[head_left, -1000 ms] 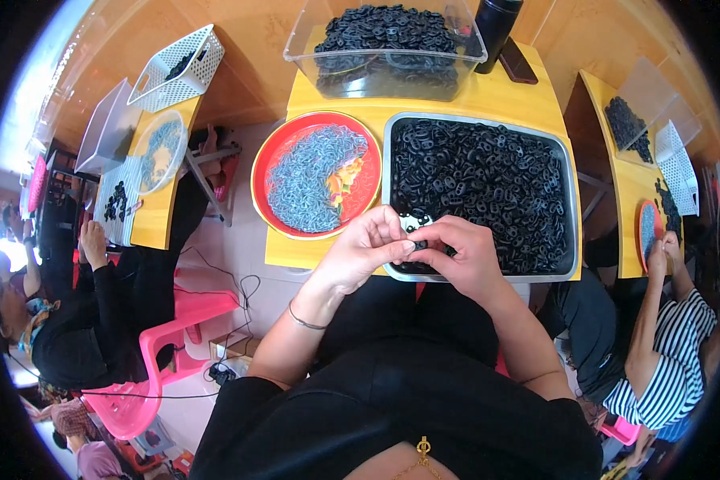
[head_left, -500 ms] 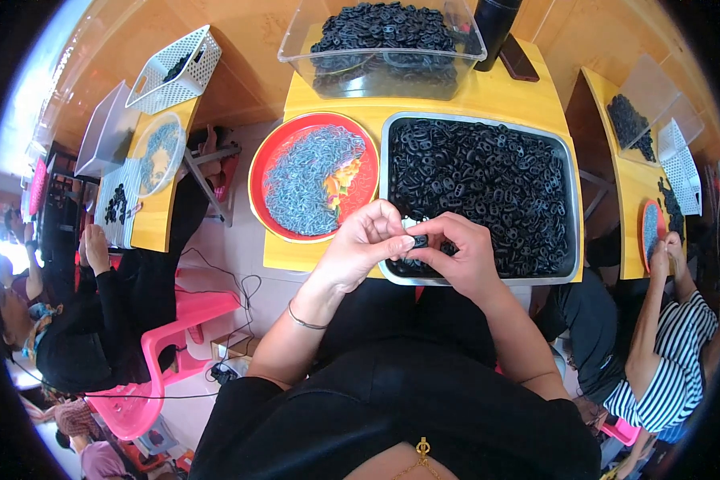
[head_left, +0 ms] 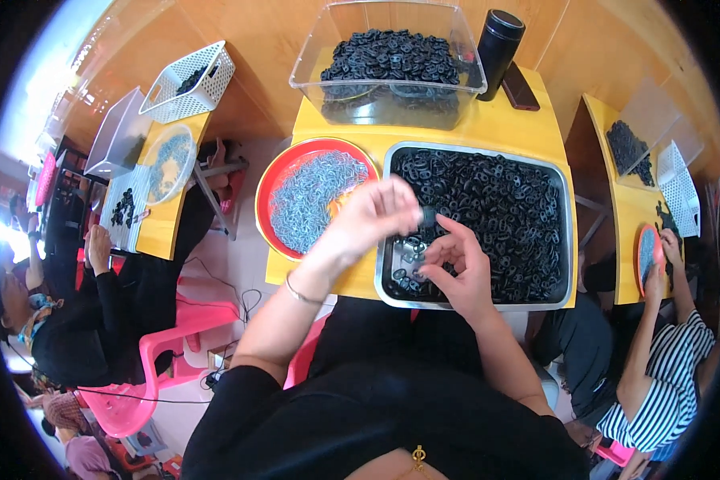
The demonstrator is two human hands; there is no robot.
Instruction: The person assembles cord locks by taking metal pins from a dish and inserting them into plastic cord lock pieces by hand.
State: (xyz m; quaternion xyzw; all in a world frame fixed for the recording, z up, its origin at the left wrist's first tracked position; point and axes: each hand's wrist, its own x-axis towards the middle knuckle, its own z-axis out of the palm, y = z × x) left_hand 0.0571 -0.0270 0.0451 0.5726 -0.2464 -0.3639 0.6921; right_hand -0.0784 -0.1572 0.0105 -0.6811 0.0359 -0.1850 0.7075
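Note:
My left hand (head_left: 374, 214), smeared by motion, is in a pinch over the near left corner of a metal tray (head_left: 570, 240). A small dark piece (head_left: 430, 216) shows at its fingertips. Close beside it, my right hand (head_left: 462, 270) has its thumb and forefinger apart, with nothing visible between them. The tray is heaped with small black two-holed oval pieces (head_left: 500, 208); bare metal and a few loose pieces show at its near left. Left of it, a red round tray (head_left: 266, 196) holds many small silvery metal hooks (head_left: 306, 192), partly behind my left hand.
A clear bin (head_left: 388, 114) with more black pieces stands at the back of the yellow table (head_left: 360, 285). Near it are a black cylinder (head_left: 501, 56) and a dark phone (head_left: 522, 88). People work at side tables; a pink chair (head_left: 186, 324) stands left.
My hands have parted: the fingers of the right hand have spread away from the left, which has tilted upward. The view has shifted, so the table sits lower in the picture.

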